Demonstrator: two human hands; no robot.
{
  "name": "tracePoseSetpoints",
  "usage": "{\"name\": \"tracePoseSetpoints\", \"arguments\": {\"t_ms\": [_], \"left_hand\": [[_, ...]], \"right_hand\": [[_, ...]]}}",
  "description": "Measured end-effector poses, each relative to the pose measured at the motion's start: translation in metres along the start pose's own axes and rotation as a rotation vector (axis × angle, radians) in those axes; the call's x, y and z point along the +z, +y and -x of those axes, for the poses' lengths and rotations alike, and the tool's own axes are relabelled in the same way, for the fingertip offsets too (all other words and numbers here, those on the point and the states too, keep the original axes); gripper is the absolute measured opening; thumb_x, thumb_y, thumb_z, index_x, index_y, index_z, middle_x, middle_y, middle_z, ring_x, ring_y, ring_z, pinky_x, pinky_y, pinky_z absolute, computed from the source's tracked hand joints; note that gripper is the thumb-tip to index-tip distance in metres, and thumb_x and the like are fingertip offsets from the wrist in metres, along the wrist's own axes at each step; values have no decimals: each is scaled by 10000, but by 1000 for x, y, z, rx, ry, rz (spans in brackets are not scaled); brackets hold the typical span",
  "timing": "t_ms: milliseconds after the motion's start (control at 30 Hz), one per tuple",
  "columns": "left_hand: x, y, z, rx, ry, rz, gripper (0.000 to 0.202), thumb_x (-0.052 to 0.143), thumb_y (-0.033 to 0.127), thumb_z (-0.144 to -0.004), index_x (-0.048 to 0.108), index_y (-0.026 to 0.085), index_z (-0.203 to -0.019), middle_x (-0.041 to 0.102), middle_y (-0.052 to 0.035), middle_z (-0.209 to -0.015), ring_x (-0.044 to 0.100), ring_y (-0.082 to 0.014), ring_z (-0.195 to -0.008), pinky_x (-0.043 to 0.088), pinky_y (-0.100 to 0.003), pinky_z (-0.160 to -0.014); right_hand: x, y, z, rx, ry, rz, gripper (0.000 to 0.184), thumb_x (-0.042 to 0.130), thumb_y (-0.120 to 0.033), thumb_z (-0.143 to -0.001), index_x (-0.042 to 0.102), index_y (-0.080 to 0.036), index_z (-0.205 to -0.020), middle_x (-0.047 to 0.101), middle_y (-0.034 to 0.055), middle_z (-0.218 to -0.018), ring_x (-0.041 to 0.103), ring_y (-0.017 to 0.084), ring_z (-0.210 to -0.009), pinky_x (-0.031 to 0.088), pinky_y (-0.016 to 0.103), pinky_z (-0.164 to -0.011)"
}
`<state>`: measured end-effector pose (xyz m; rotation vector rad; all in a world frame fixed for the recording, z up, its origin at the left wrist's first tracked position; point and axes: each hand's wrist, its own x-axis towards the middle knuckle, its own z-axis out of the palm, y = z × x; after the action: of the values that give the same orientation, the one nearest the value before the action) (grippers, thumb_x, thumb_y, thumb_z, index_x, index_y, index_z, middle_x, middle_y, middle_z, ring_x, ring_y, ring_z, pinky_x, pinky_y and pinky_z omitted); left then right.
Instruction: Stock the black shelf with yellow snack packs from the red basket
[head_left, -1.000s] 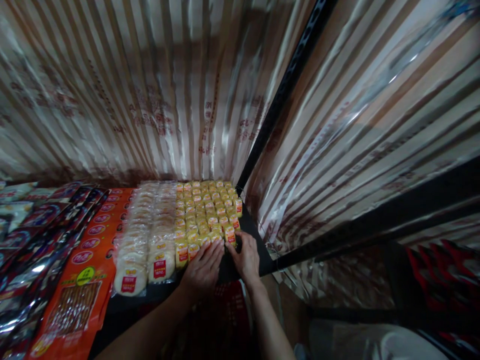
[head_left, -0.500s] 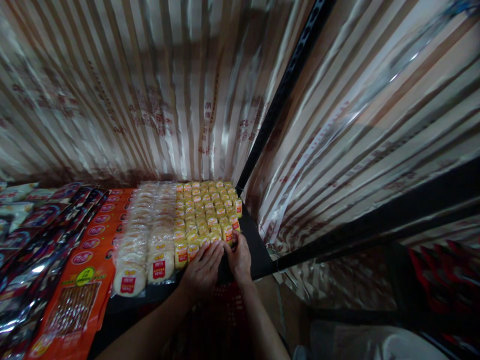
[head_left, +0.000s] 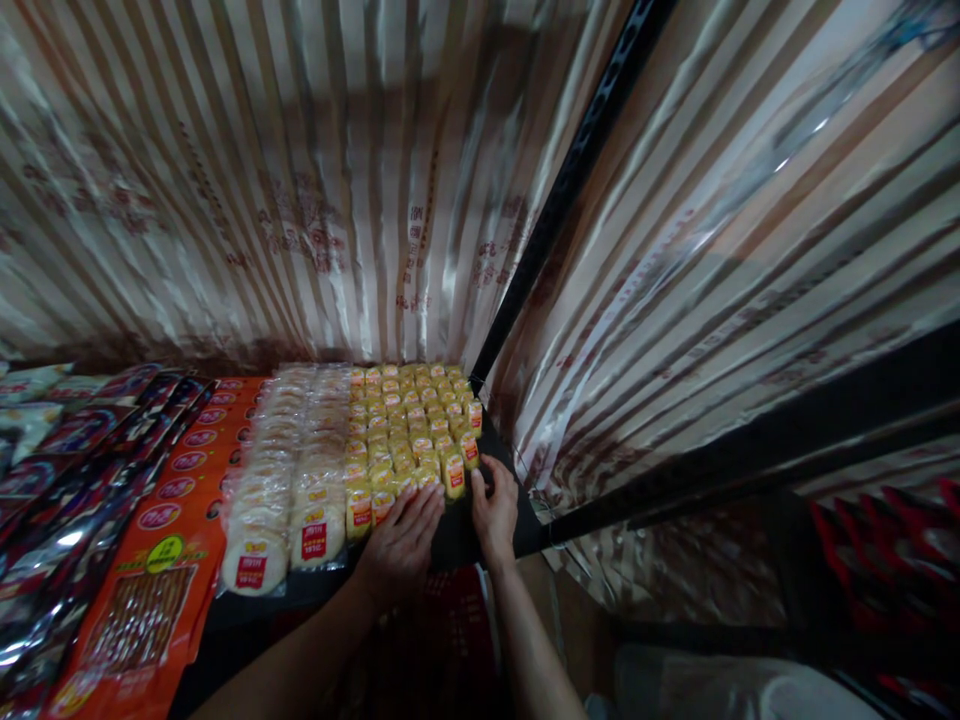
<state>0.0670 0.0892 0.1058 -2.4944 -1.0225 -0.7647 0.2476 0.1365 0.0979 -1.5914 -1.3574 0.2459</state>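
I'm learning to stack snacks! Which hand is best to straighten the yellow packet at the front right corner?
Probably the right hand: its fingertips sit just beside that yellow packet. The left hand lies flat further left, against other front-row packets.

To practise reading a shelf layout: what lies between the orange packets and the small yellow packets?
Two rows of round pale cakes in clear wrappers fill the stretch between the orange packets and the yellow packets, shown in the head view.
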Motion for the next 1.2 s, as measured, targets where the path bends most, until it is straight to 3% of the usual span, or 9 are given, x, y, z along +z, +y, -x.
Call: {"name": "tracePoseSetpoints", "arguments": {"t_ms": [200, 500, 633, 767, 900, 1200], "left_hand": [[-2, 1, -1, 2, 15, 2, 515, 356, 122, -801, 438, 50, -1305, 397, -120, -1407, 289, -229, -1343, 157, -411, -1158], [-2, 0, -1, -6, 17, 31, 502, 344, 121, -809, 451, 46, -1294, 420, -121, -1393, 284, -229, -1345, 180, -418, -1156], [-1, 1, -2, -17, 10, 44, 516, 326, 113, -811, 424, 51, -1314, 419, -126, -1392, 274, -213, -1349, 169, -416, -1162], [0, 1, -2, -7, 21, 33, 505, 335, 110, -806, 447, 53, -1296, 410, -129, -1397, 271, -220, -1350, 157, -418, -1164], [0, 1, -2, -17, -7, 33, 498, 334, 133, -831, 426, 64, -1316, 386, -124, -1412, 257, -216, -1356, 141, -418, -1168], [4, 0, -1, -11, -48, 8, 496, 352, 146, -821, 449, 59, -1299, 390, -112, -1413, 250, -223, -1358, 107, -402, -1171]], "right_hand": [[9, 9, -13, 67, -160, -53, 381, 461, -382, -831, 576, -154, -1113, 651, 98, -960, 601, 186, -806, 498, 346, -759], [10, 1, -16, 97, -115, -23, 389, 472, -440, -820, 602, -126, -1009, 650, 109, -891, 599, 187, -745, 487, 325, -713], [10, 3, -24, 61, -32, 68, 497, 349, -505, -866, 620, -113, -1006, 644, 151, -946, 576, 247, -902, 437, 408, -843], [16, 3, -35, 48, -65, -8, 558, 209, -490, -910, 593, -130, -1096, 623, 149, -1066, 534, 241, -1043, 385, 418, -929], [30, 0, -37, 38, -104, -56, 540, 216, -489, -915, 557, -143, -1150, 603, 143, -1114, 521, 231, -1068, 377, 406, -942], [55, -10, -27, 7, -58, 25, 551, 175, -460, -921, 525, -107, -1159, 574, 179, -1094, 501, 259, -1052, 350, 436, -942]]}}
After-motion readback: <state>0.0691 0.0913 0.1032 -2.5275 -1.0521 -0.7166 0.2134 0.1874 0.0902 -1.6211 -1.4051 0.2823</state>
